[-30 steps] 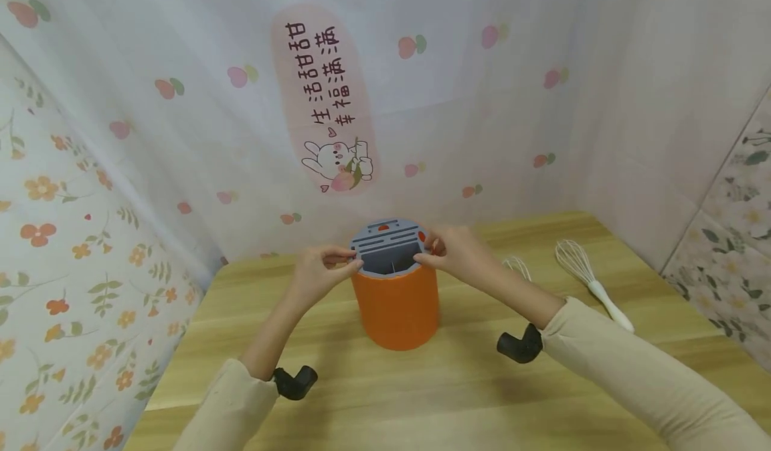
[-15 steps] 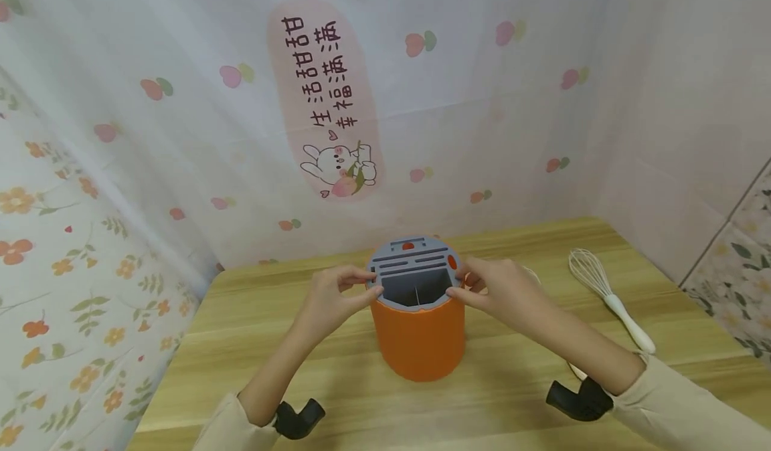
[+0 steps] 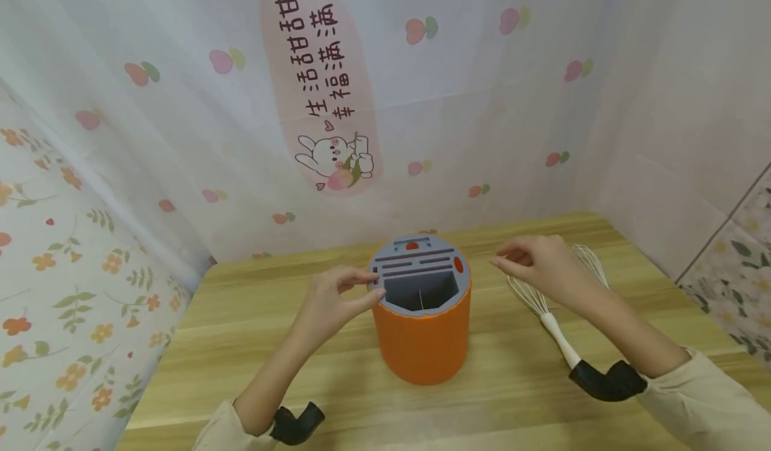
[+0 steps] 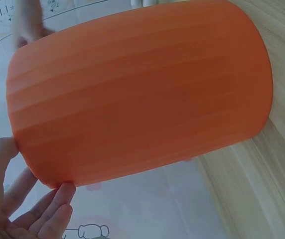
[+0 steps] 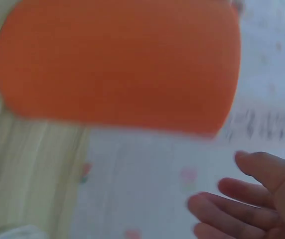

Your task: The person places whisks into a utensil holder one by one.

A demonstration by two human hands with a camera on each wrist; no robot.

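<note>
An orange round utensil holder (image 3: 423, 347) stands upright on the wooden table, its grey slotted insert (image 3: 415, 265) facing up with a large divided compartment at the near side. My left hand (image 3: 337, 298) holds the holder's left rim between thumb and fingers. In the left wrist view, the fingertips (image 4: 65, 191) lie right against the holder's edge. To the right of the holder, my right hand (image 3: 545, 267) hangs in the air with loosely bent fingers, apart from it and holding nothing. The right wrist view shows a gap between those fingers and the orange wall.
A whisk (image 3: 557, 337) with a white handle lies on the table (image 3: 253, 344) beneath the right forearm. Behind that arm shows the wire head of another whisk (image 3: 593, 263), its handle hidden. A patterned curtain (image 3: 458, 123) hangs along the table's back edge.
The right hand has let go of the holder's right rim and moved away to the right. The left hand stays on the left rim. The holder earlier shifted rightward and nearer in view.
</note>
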